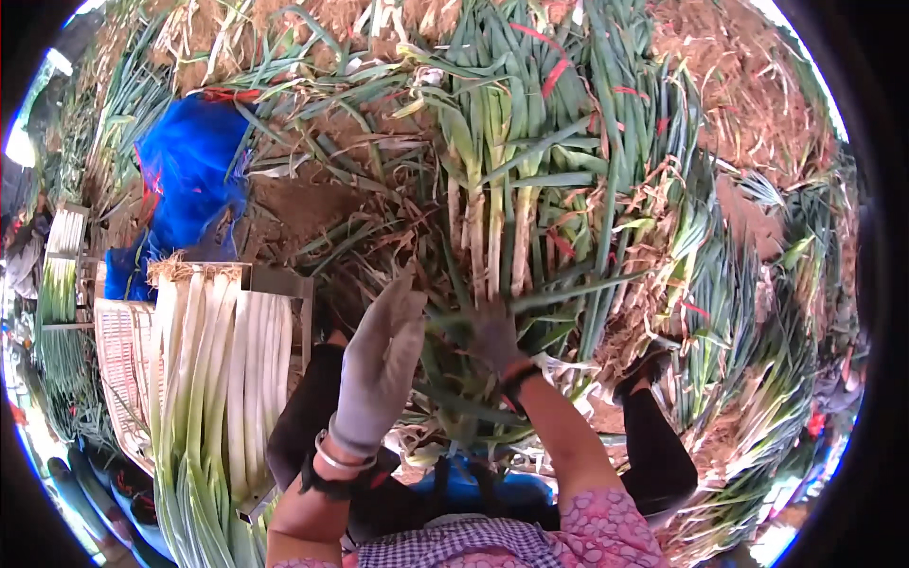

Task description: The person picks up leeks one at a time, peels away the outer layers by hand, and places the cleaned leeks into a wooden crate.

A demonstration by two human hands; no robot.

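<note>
My left hand [381, 364], in a pale work glove, is raised above the ground with its fingers stretched out and nothing in it. To its right, my gloved right hand [494, 336] reaches down to the lower ends of several long green onions [494, 227]. Those onions have pale shanks and green leaves that point away from me. The right hand's fingers are blurred and partly lost among the leaves, so their grip does not show. Trimmed onions [194, 350] with white shanks and roots at the far end lie in a rack [305, 317] on the left.
A blue mesh bag [194, 161] lies beyond the rack. Beside the rack stands a pale crate [123, 369], and farther left is another trimmed bundle [62, 265]. Untrimmed onions [625, 142] and dry leaf litter [757, 85] cover the ground ahead and right. My legs [653, 440] flank the work area.
</note>
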